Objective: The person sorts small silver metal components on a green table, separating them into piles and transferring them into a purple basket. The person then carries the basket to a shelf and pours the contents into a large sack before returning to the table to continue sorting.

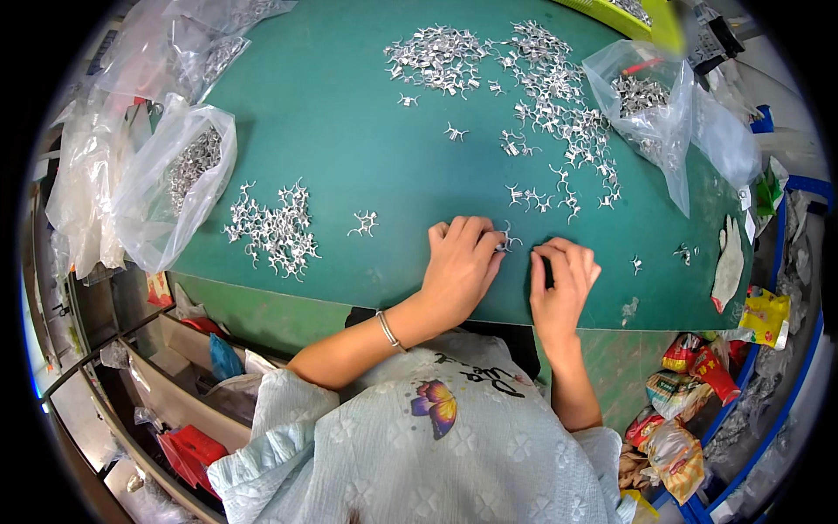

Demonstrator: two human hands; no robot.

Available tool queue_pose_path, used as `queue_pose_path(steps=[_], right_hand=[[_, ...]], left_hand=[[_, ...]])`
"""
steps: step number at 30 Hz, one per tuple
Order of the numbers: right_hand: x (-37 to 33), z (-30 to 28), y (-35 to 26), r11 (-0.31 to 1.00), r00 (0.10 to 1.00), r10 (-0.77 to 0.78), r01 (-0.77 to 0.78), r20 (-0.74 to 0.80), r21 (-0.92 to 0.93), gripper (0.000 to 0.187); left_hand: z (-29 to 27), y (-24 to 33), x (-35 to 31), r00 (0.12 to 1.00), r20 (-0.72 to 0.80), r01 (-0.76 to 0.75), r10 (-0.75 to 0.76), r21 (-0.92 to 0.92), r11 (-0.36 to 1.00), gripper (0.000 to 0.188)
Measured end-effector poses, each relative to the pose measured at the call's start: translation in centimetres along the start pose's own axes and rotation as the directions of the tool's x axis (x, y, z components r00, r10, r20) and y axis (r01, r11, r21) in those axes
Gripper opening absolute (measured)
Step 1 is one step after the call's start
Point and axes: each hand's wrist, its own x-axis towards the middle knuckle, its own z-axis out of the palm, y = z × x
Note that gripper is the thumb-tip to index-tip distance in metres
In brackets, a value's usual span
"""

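Observation:
My left hand (pixel 461 262), with a metal bangle on its wrist, is closed near the table's front edge. Its fingertips pinch a small silver metal clip (pixel 511 237) with curved prongs. Just to the right, my right hand (pixel 563 284) has its fingers curled toward the thumb; whatever they may hold is hidden. Beyond my hands, a few similar clips (pixel 529 198) lie loose. A larger spread of them (pixel 559 105) reaches toward the far side, next to a dense pile (pixel 438 57). Another heap (pixel 278 229) sits to the left, with a couple of clips (pixel 362 224) beside it.
Clear plastic bags of metal parts stand at the left (pixel 188 175) and right (pixel 646 105) of the green table (pixel 332 113). A whitish glove (pixel 728 262) lies at the right edge. A yellow-green basket (pixel 611 16) is at the back. Snack packets (pixel 681 393) fill the lower right.

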Motion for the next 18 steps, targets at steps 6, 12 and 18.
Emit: queue_pose_path(steps=[6, 12, 18], right_hand=[[1.4, 0.1, -1.5, 0.992, 0.994, -0.105, 0.102, 0.033, 0.079, 0.026], [1.2, 0.8, -0.7, 0.997, 0.996, -0.072, 0.070, 0.048, 0.035, 0.028], [0.0, -0.4, -1.4, 0.977, 0.995, -0.082, 0.090, -0.049, 0.192, 0.026]], left_hand=[[-1.0, -0.9, -0.2, 0.992, -0.104, 0.066, -0.070, -0.041, 0.997, 0.029], [-1.9, -0.6, -0.5, 0.998, 0.038, 0.054, -0.050, -0.113, 0.992, 0.028], [-1.4, -0.6, 1.5, 0.981, 0.091, -0.172, 0.172, -0.004, 0.985, 0.045]])
